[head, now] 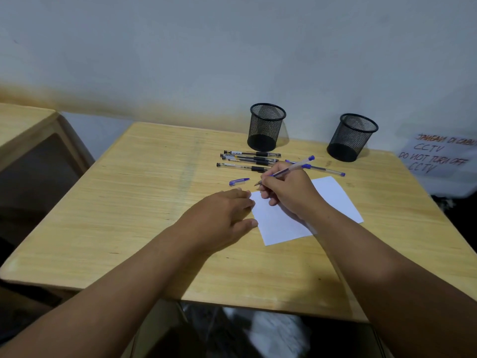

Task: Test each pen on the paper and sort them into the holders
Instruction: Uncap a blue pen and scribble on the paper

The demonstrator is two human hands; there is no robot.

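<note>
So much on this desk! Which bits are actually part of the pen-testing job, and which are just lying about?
Part of the job:
blue pen in the right hand
paper, steadied by the left hand
blue cap
black pens
spare blue pen
two mesh holders

Just lying about:
handwritten CCTV notice
neighbouring table
</note>
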